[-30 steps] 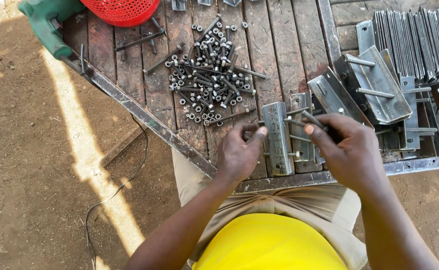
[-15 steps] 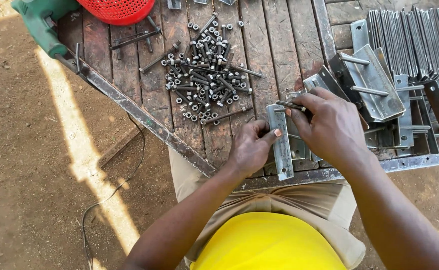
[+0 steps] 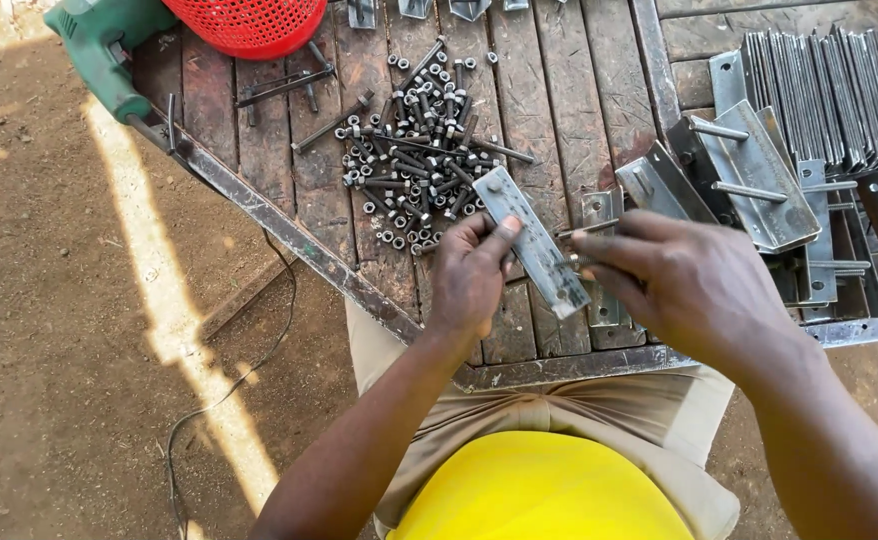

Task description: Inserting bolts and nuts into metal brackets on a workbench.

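My left hand [image 3: 471, 275] pinches the galvanised steel bracket plate [image 3: 532, 240] by its left edge, thumb on top and fingers curled beneath, holding it lifted above the wooden table [image 3: 549, 90]. My right hand [image 3: 694, 285] comes in from the right, its fingertips closed on what looks like a bolt [image 3: 581, 262] at the plate's right edge near the lower end; I cannot tell whether the bolt sits in a hole. The plate lies between the two hands, touching both, the left hand carrying it. Its long axis runs diagonally, from far-left down to near-right, with the near end pointing towards my right hand. Just beyond the plate's far end lies the heap of loose bolts and nuts [image 3: 424, 150]. To the right, assembled brackets [image 3: 759, 170] and stacked plates [image 3: 839, 85]; far left, a red basket [image 3: 249, 22] and a green power tool [image 3: 104, 50].
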